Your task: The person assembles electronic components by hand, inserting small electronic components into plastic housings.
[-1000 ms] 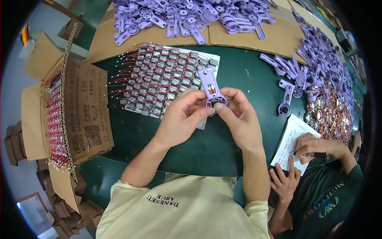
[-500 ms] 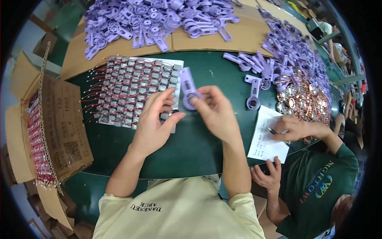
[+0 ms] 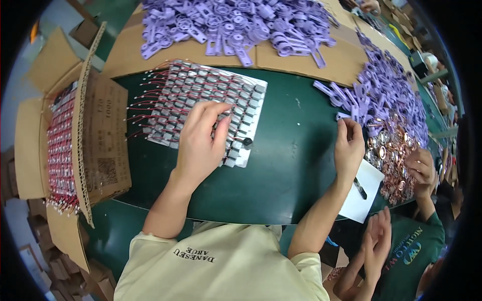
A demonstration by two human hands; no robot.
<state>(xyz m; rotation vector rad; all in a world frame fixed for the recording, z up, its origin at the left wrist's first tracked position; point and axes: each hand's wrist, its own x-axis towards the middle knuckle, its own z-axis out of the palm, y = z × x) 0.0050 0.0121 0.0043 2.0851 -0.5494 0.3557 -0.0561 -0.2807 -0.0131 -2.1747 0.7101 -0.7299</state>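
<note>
My left hand (image 3: pixel 200 138) hovers over a white tray (image 3: pixel 258 100) packed with rows of small grey motors (image 3: pixel 193 83) with red wires. Its fingers are curved, with thumb and forefinger apart and nothing visible between them. A small black round piece (image 3: pixel 247 142) lies at the tray's right side. Out to the right, my right hand (image 3: pixel 350 150) is bent in a pinch beside loose purple plastic parts (image 3: pixel 359 98). A purple end (image 3: pixel 343 116) shows at its fingertips; whether they grip it is unclear.
A large heap of purple parts (image 3: pixel 236 25) lies on cardboard (image 3: pixel 301 65) at the back. Shiny copper-coloured pieces (image 3: pixel 394 150) are piled at right, near a co-worker's hands (image 3: pixel 422 168). White paper with a pen (image 3: pixel 360 189) lies there. An open carton (image 3: pixel 105 135) of wired motors stands left.
My right hand has swung right, from in front of the tray to the loose purple parts. The purple part it held no longer shows clearly. The co-worker's hands have left the pen and paper.
</note>
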